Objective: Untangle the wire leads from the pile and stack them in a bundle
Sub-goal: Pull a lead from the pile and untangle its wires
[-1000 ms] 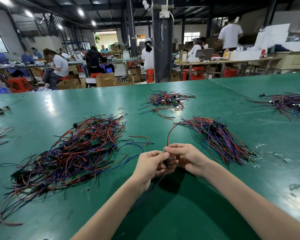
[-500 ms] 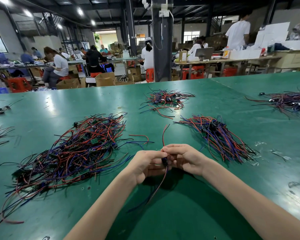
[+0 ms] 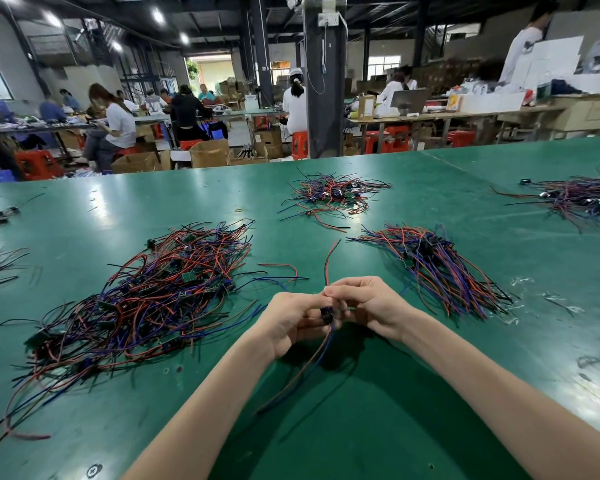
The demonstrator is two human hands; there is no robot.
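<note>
Green table: tangled pile left, bundle right. My left hand and right hand pinch one wire lead (red, blue).

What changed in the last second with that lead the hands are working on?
The red end of the wire lead, which arced right toward the sorted bundle, has swung free and now stands above the hands. Its other wires now trail down toward the person. Nothing was taken or released: left hand and right hand still pinch it together. The tangled pile is unchanged.
</note>
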